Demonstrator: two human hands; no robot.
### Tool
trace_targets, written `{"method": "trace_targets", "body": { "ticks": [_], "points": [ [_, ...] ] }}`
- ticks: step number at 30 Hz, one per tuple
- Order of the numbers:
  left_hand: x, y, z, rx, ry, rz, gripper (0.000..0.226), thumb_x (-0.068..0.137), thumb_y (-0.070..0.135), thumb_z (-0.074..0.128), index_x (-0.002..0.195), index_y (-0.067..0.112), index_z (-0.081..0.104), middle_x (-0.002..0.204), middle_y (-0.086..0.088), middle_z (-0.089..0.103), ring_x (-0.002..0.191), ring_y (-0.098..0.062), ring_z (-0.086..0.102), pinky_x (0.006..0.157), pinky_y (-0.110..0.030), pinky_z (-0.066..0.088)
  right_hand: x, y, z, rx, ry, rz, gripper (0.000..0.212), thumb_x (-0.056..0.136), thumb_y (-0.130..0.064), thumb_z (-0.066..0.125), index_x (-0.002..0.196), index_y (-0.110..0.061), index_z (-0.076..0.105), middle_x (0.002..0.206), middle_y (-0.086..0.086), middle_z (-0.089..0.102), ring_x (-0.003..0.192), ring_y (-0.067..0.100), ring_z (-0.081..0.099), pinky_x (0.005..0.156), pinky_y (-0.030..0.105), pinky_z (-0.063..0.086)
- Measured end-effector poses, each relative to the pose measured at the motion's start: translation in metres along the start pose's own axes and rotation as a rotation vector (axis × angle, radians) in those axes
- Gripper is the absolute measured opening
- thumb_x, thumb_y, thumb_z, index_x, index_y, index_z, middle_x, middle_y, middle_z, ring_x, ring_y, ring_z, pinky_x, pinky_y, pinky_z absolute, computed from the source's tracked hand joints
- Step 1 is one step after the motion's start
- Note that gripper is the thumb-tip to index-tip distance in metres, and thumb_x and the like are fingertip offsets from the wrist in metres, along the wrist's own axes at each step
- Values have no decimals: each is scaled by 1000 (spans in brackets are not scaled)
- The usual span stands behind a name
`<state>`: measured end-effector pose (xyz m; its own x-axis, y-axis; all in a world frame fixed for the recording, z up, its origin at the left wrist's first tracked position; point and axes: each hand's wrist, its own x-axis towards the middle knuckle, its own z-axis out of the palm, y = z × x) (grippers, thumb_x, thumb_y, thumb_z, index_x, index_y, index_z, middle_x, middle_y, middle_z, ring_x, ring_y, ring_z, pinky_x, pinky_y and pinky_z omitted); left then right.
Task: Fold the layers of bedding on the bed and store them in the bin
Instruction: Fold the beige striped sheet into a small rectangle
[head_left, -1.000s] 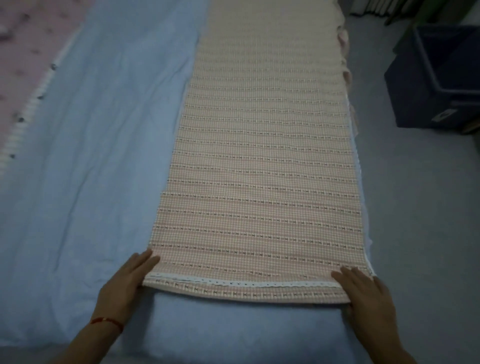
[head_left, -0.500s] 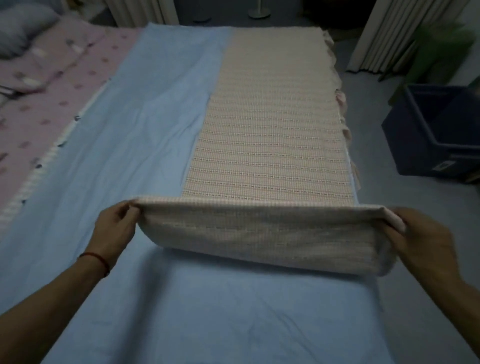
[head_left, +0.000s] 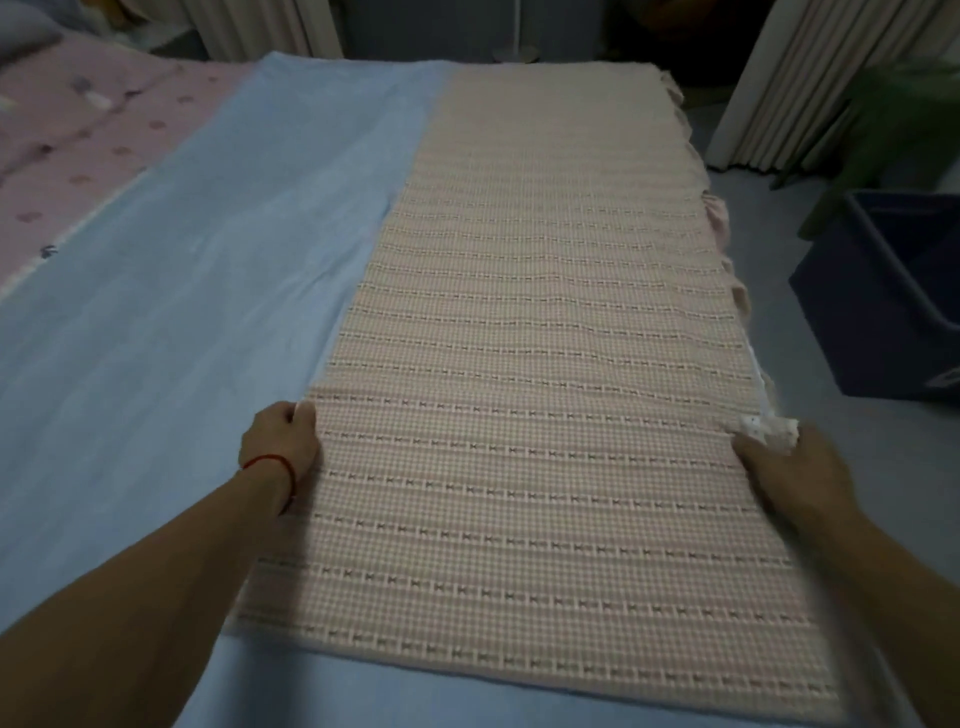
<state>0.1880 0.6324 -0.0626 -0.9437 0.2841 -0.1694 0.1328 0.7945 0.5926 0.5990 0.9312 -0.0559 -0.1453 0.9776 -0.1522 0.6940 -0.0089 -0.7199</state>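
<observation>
On the bed, now lying doubled over: the near end of the checked blanket (head_left: 540, 395), half a second ago only lifted in a low roll, now carried forward and laid on the rest of the strip. Gripping its left corner with curled fingers: the left hand (head_left: 280, 441), a red string (head_left: 270, 465) around the wrist. Pinching the right corner, with its white lace trim, between thumb and fingers: the right hand (head_left: 789, 470). Running close along the right edge of the bed: the long side of the blanket, frilled. Lying bare to the left: a wide blue sheet (head_left: 171, 312), smooth and softly creased, then a pink patterned cover (head_left: 67, 156). Standing apart on the grey floor at the right: the dark blue bin (head_left: 883, 312), open-topped.
</observation>
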Motion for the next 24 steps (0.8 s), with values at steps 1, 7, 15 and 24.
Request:
{"method": "trace_targets", "body": {
  "ticks": [1,7,15,24],
  "points": [
    [1,-4,12,45,36,-28,44,105,40,36,96,5,60,110,-24,65,102,-41,60,88,-43,43,0,7,13,45,21,38,44,95,-32,68,128,-4,59,123,18,66,109,35,63,87,36,43],
    [-11,-6,49,140,291,-29,42,108,43,25,100,8,47,103,-26,64,94,-44,60,76,-42,33,-12,13,54,-56,270,16,52,97,-46,45,123,-1,47,112,29,62,84,30,51,76,40,38],
    [-25,27,48,418,252,315,46,102,37,39,146,23,41,156,-22,30,143,-43,26,109,-68,20,-13,-13,37,-655,122,-568,59,99,-46,35,157,-33,32,169,8,17,153,35,18,121,60,3],
    [-21,11,83,609,16,363,63,100,48,17,160,38,3,169,-14,1,153,-43,-1,112,-76,4,1,18,72,-759,-112,-464,69,98,-54,22,162,-29,20,171,8,5,157,36,1,116,75,5]
  ]
}}
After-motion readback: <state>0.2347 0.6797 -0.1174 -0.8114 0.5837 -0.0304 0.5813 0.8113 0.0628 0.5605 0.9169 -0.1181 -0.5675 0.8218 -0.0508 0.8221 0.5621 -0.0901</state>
